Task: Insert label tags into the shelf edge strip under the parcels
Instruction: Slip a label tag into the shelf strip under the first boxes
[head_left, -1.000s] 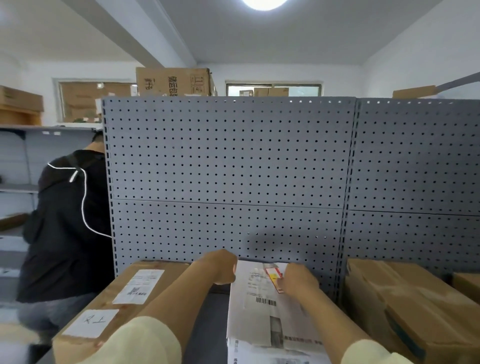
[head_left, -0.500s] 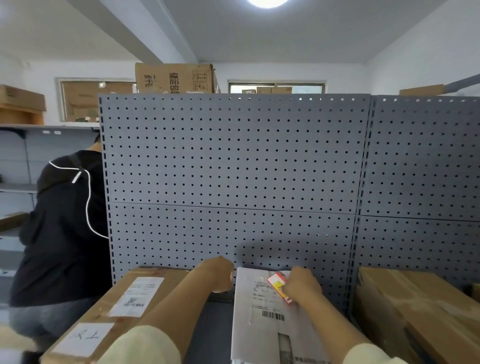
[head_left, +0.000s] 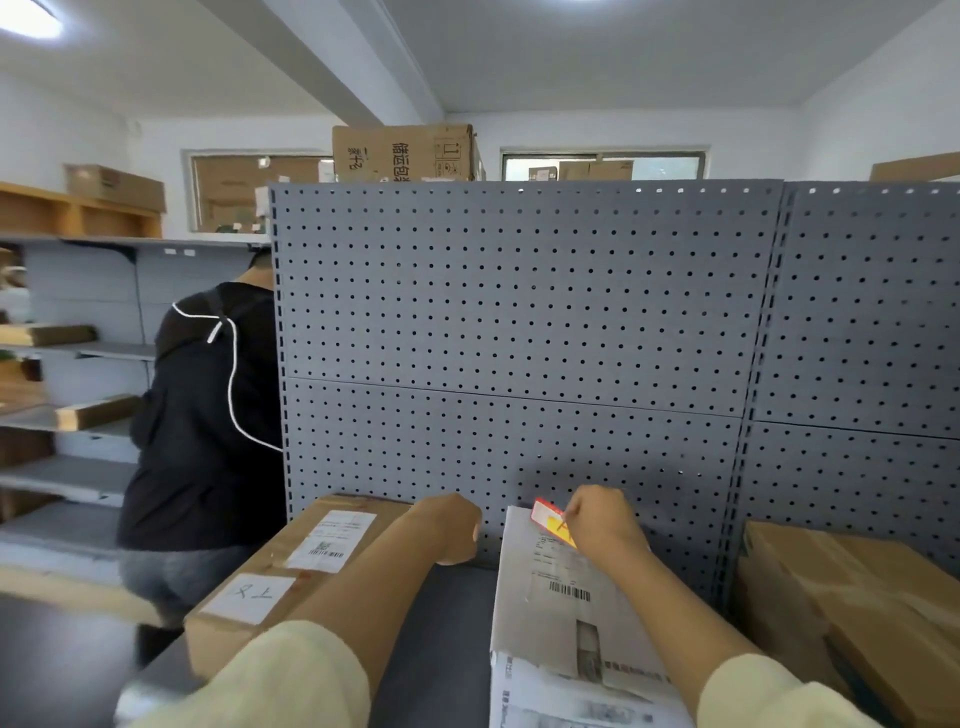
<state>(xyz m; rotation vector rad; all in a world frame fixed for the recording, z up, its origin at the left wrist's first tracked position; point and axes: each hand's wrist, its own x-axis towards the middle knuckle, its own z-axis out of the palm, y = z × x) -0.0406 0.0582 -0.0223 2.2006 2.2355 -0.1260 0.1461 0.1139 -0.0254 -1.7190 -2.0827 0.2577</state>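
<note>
Lower centre: left hand (head_left: 457, 530) extended, grip clenched on nothing visible; right hand (head_left: 602, 525) pinches a red-and-yellow label tag (head_left: 550, 519) above the white parcel (head_left: 561, 597).

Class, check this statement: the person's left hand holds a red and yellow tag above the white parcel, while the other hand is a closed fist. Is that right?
Not quite. In the head view the right hand holds the red and yellow tag above the white parcel; the left hand is the closed fist.
</note>
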